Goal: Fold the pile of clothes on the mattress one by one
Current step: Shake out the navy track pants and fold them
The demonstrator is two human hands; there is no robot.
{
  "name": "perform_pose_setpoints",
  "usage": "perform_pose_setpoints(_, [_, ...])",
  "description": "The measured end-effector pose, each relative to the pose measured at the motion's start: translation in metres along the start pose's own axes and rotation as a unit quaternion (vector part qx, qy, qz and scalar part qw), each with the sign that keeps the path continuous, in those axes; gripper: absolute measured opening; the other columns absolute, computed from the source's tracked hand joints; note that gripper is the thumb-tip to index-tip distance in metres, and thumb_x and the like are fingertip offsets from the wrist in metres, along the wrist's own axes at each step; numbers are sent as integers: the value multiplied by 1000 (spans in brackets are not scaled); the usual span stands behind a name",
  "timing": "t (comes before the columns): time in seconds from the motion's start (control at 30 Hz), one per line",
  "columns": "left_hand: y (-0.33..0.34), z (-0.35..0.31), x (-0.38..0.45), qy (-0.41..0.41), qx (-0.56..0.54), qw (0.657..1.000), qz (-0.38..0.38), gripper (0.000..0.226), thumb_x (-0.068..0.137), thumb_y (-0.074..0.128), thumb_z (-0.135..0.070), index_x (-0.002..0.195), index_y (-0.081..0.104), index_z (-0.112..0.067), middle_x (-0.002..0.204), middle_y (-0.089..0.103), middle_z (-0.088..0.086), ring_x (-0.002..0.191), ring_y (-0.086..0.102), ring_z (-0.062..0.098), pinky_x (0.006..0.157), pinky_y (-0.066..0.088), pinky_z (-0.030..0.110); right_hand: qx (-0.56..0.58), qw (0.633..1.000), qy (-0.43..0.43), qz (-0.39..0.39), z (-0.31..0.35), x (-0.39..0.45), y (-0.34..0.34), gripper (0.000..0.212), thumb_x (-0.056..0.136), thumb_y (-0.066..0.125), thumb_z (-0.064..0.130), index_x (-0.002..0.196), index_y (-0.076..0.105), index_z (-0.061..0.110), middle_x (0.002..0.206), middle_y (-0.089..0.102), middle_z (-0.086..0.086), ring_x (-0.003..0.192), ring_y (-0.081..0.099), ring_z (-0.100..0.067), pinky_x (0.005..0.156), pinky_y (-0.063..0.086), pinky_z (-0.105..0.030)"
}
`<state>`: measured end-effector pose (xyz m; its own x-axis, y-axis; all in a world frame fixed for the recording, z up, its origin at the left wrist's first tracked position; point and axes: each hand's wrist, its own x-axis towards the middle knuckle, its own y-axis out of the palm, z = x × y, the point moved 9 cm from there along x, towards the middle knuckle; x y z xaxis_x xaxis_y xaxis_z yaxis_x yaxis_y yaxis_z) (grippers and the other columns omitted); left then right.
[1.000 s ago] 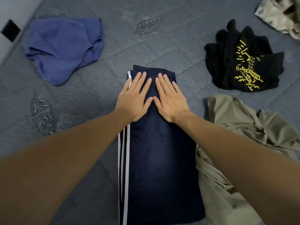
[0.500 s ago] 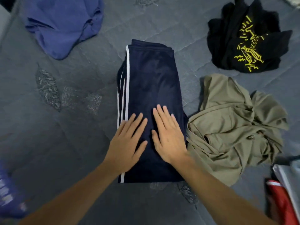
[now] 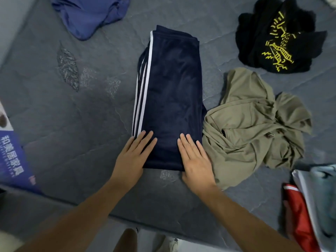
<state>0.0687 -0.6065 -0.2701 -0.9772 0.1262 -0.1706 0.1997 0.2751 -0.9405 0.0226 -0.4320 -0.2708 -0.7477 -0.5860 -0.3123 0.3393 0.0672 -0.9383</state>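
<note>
Navy track pants (image 3: 169,99), white side stripes on their left edge, lie folded into a long strip in the middle of the mattress (image 3: 72,124); long axis runs from the near edge toward the far edge. Left hand (image 3: 133,157) and right hand (image 3: 195,160) both lie flat on the near end of the strip, fingers straight and slightly spread, pressing down, nothing grasped. Left hand sits on the striped near-left corner, partly off onto the mattress; right hand covers the near-right corner, its heel past the hem. Rest of the strip extends straight away from the fingertips toward the far edge. Judgement: the pants are mid-fold; the next fold would likely bring this near end up and over toward the far end, so both hands are equally placed, one per corner, and would have to curl under the hem first. Risk: slick fabric may slide and skew the layers. Still unfolded, as far as visible: olive garment (image 3: 254,124) crumpled just beside the strip's right edge, touching it near the right hand; black garment with yellow print (image 3: 280,37) toward the far-right corner; blue garment (image 3: 91,13) toward the far-left corner. No containers in view. At the near-right edge, red and grey fabric items (image 3: 305,215), kind unclear. A blue printed sheet (image 3: 12,157) lies at the left edge.
</note>
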Motion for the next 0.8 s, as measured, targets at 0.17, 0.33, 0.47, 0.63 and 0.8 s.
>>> perform_pose_setpoints(0.17, [-7,-8,8,25,35,999,2,87,80,62,12,160,35,-10,170,25,9,158,18,30,129,17,45,-47,998,-39,5,-3,9,0,80,94,45,1,165,11,7,174,2,-11,161,-1,-25,131,4,-43])
perform_pose_setpoints(0.33, [-1,-20,-49,-4,35,998,43,83,91,49,10,164,19,-14,173,11,3,160,3,24,128,-5,36,-64,993,-90,47,24,-36,0,70,99,41,2,165,17,9,173,14,-8,161,9,-23,131,2,-39])
perform_pose_setpoints(0.47, [8,-36,-112,-23,4,995,94,83,91,49,12,164,20,-15,172,9,1,160,4,23,128,-6,34,-43,990,-110,79,51,-99,-7,63,85,70,11,147,58,14,151,57,-2,142,51,-16,123,35,-34])
perform_pose_setpoints(0.63, [-17,-37,-151,-69,-76,987,124,69,92,56,-1,157,44,-21,162,43,-2,148,44,22,115,41,37,20,987,-84,133,61,-126,-19,35,86,54,14,119,64,19,108,70,-1,103,67,-28,93,52,-39])
perform_pose_setpoints(0.8, [-94,0,-85,-124,-91,987,51,22,96,63,-24,117,71,-22,96,74,0,86,70,26,72,54,35,77,995,-21,54,23,-63,-83,8,101,52,21,104,57,15,102,70,-6,93,67,-35,74,53,-45])
